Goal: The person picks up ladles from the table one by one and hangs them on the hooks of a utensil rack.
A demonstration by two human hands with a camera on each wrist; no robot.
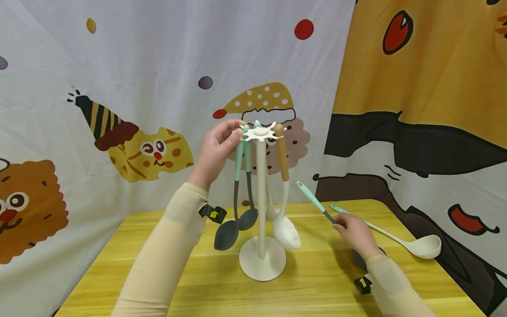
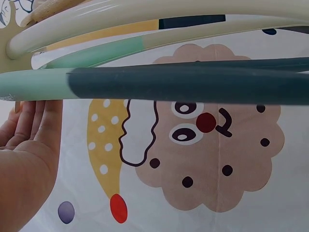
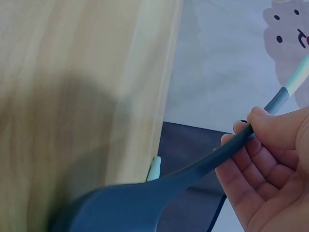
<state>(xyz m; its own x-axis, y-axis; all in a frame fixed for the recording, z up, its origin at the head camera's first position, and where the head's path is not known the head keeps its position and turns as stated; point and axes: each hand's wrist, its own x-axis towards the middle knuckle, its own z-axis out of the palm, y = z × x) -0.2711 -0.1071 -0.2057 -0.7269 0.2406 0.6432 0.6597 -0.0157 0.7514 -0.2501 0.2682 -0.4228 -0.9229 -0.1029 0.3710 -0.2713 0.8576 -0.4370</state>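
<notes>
A cream utensil stand (image 1: 262, 198) stands upright on the table. At its top my left hand (image 1: 215, 149) pinches the upper end of a mint-handled dark spoon (image 1: 227, 235), which hangs on the left side. Behind that spoon hangs a second dark spoon (image 1: 248, 219). A white spoon (image 1: 286, 233) with a brown handle hangs at the right, and another white-headed utensil (image 1: 272, 213) is partly hidden behind it. To the right, my right hand (image 1: 356, 233) holds a kitchen utensil (image 3: 207, 162) by its dark shaft. Its mint handle points up and left; its wide dark head is only partly seen.
A white ladle (image 1: 425, 246) with a mint handle lies on the wooden table (image 1: 206, 295) beyond the right hand. A patterned curtain (image 1: 158, 53) hangs behind the table. Both wrists wear small black devices (image 1: 212, 213).
</notes>
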